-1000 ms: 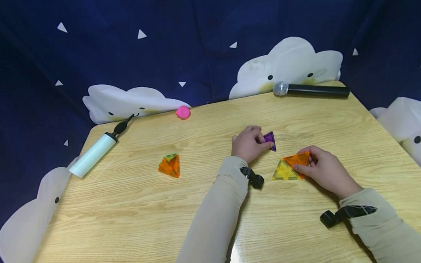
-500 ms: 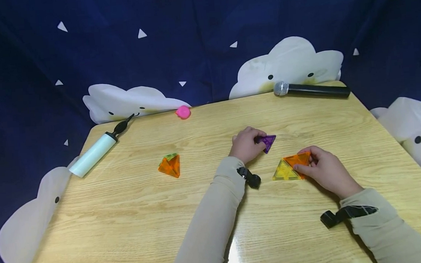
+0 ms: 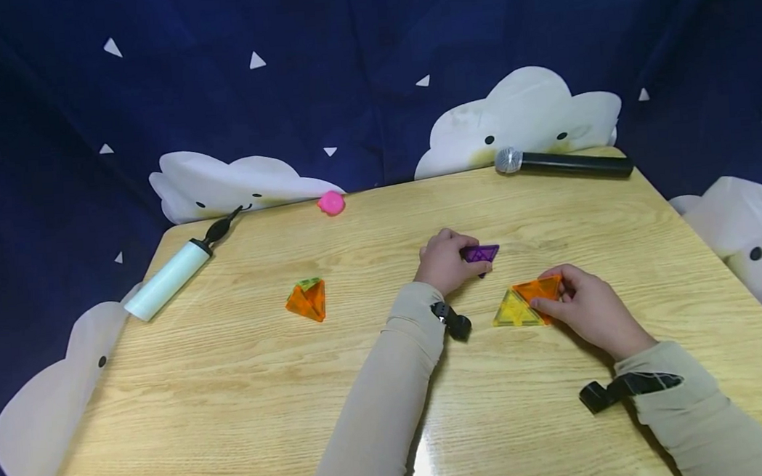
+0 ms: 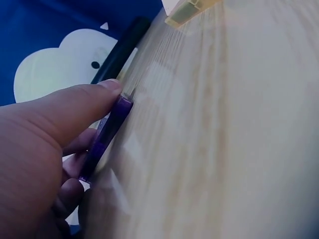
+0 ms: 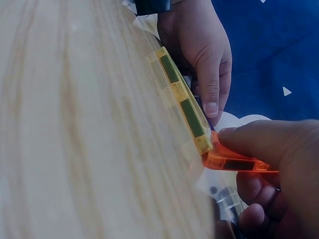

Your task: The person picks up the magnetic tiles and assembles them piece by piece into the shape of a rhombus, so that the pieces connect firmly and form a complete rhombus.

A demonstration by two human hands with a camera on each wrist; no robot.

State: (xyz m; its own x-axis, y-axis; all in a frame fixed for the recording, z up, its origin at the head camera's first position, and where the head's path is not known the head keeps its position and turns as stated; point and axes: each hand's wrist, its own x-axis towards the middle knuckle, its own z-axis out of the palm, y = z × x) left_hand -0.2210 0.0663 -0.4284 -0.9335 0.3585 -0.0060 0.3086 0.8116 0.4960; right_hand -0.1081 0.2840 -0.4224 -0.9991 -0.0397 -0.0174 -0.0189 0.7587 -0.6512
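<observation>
Between thumb and fingers, my left hand (image 3: 446,263) pinches a purple triangular magnetic tile (image 3: 484,254); in the left wrist view the purple tile (image 4: 110,130) is seen edge-on, close to the tabletop. My right hand (image 3: 588,309) pinches an orange triangular magnetic tile (image 3: 541,288) near the right side. A yellow triangular tile (image 3: 516,310) lies against the orange one, edge to edge. Dark strips show in the rim of the yellow tile (image 5: 184,104) in the right wrist view. Farther left stands a small orange and green tile shape (image 3: 308,301), apart from both hands.
A pale blue hand pump (image 3: 170,280) with a black nozzle lies at the table's left edge. A small pink object (image 3: 331,203) sits at the back edge. A black microphone (image 3: 566,163) lies at the back right. A dark blue curtain (image 3: 344,65) hangs behind the table.
The purple tile has turned in my left hand's fingers, and that hand has shifted slightly left. My right hand and the orange and yellow tiles have stayed in place.
</observation>
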